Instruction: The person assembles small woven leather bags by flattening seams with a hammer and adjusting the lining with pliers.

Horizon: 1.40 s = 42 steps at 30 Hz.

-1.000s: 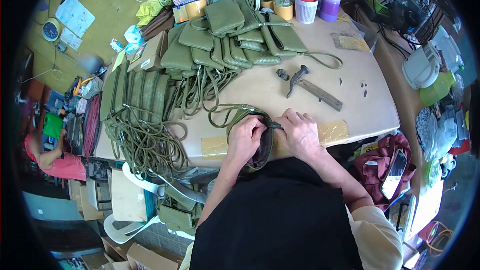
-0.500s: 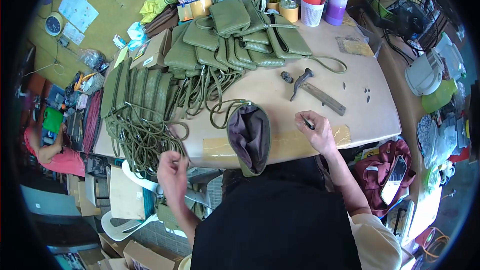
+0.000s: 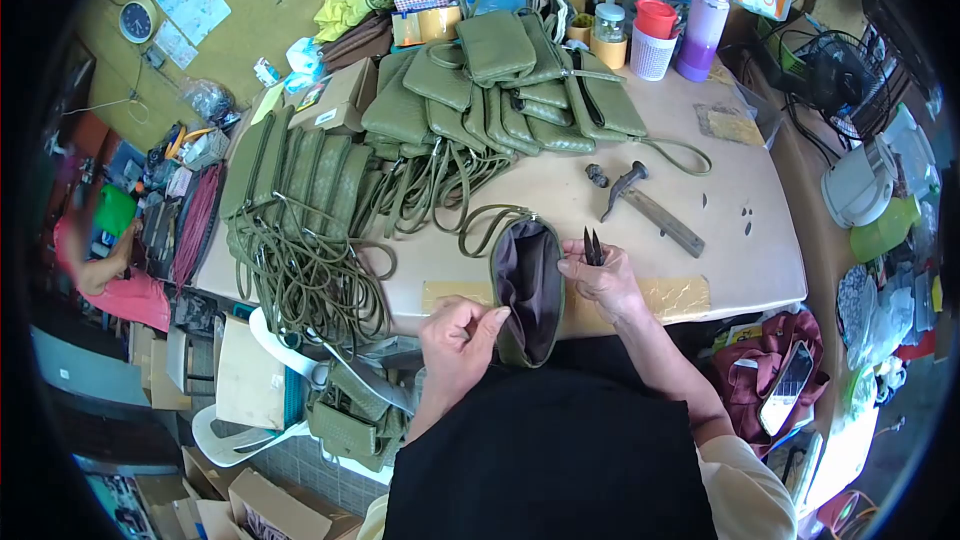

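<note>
An olive green pouch [image 3: 529, 285] stands at the table's near edge, its mouth open toward me and its dark purple lining showing. My left hand [image 3: 461, 338] is closed at the pouch's left rim, thumb against the edge and fingers curled. On the opposite side, my right hand [image 3: 607, 285] grips small dark thread snips [image 3: 593, 247], their two pointed blades upward and slightly apart. Its fingertips also touch the pouch's right rim. A thin green wrist strap [image 3: 478, 225] loops from the top of the pouch onto the table.
Green pouches [image 3: 500, 50] are piled at the back, with more pouches [image 3: 300, 165] and tangled straps [image 3: 310, 275] at left. A hammer [image 3: 655, 210] lies right of centre. Behind stand a purple bottle [image 3: 703, 30] and a red cup [image 3: 655, 18]. A person in pink [image 3: 125, 290] is at far left.
My left hand has come from beside the hanging straps to the pouch's left rim. My right hand has moved left to the pouch, and the snips now point upward.
</note>
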Available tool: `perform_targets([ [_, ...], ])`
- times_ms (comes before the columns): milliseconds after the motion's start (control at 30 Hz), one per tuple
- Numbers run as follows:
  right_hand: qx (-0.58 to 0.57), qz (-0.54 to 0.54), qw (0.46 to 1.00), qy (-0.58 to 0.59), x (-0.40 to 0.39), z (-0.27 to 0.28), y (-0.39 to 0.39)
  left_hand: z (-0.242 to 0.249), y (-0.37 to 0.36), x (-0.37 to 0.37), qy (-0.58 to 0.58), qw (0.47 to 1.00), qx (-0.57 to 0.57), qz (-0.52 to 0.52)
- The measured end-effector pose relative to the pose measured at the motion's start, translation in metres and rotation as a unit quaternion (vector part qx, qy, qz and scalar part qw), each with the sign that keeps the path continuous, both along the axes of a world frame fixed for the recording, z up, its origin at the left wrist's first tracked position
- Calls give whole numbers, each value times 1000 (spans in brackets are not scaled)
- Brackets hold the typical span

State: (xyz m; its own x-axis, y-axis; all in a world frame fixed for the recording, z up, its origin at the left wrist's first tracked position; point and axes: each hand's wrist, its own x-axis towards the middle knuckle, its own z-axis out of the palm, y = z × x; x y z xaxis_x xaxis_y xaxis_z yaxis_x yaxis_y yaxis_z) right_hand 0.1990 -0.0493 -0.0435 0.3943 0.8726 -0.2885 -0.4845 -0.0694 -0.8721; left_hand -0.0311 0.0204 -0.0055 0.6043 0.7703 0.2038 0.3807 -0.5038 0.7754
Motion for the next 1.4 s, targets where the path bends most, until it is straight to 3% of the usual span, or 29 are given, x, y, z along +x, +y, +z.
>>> perform_targets([
  [67, 7, 4, 999, 32, -2, -3, -1, 21, -8, 26, -135, 991, 26, 2],
  [100, 16, 12, 998, 65, -3, -4, -1, 25, -3, 30, -135, 990, 27, 2],
  [167, 26, 17, 997, 75, -7, 3, -1, 31, 4, 33, -41, 986, 163, -15],
  [233, 37, 22, 995, 87, -10, 8, -2, 22, 9, 31, -31, 990, 137, -29],
  [333, 52, 27, 997, 46, -10, 13, -5, 12, 7, 26, -104, 982, -156, -5],
  [433, 30, 12, 999, -39, -10, 10, -4, -3, 14, 19, -179, 962, -204, -19],
  [500, 81, -53, 954, -284, -13, 6, 3, -10, 18, 18, -201, 952, -229, -38],
  [533, 83, -92, 887, -444, -14, 14, 2, -12, 20, 18, -224, 939, -253, -62],
  [567, 83, -91, 887, -445, -13, 26, 3, -10, 21, 19, -225, 939, -253, -60],
  [633, 130, -74, 775, -614, -10, 47, 7, -4, 24, 19, -206, 932, -289, -76],
  [700, 117, -48, 800, -587, -7, 56, 14, -7, 30, 14, -200, 917, -326, -113],
  [767, 147, 112, 806, -562, 9, 41, 24, -11, 37, 9, -194, 899, -364, -149],
  [833, 113, 101, 809, -568, 7, 43, 26, -13, 43, 6, -191, 879, -388, -198],
  [867, 77, 130, 845, -514, 9, 39, 27, -12, 43, 6, -194, 879, -388, -197],
  [933, 33, 150, 890, -429, 7, 37, 26, -5, 42, 6, -265, 816, -448, -253],
  [1067, 14, 117, 896, -429, 6, 36, 21, -7, 49, -1, -270, 810, -463, -238],
  [1133, 88, -16, 892, -442, 9, 31, 20, -4, 54, -4, -330, 819, -387, -265],
  [1167, 93, -14, 892, -443, 10, 34, 18, -2, 54, -8, -331, 821, -383, -263],
  [1233, 49, -118, 868, -479, 12, 47, 11, 0, 50, -16, -244, 902, -228, -276],
  [1267, 58, -149, 853, -496, 14, 48, 8, -5, 48, -15, -179, 948, -122, -233],
  [1300, 65, -150, 852, -497, 12, 54, 6, -6, 42, -12, -180, 949, -116, -232],
  [1367, 77, -178, 794, -576, 9, 71, -1, -9, 28, 3, -173, 965, -173, -94],
  [1400, 86, -178, 785, -587, 5, 79, -5, -4, 22, 10, -191, 957, -196, -93],
])
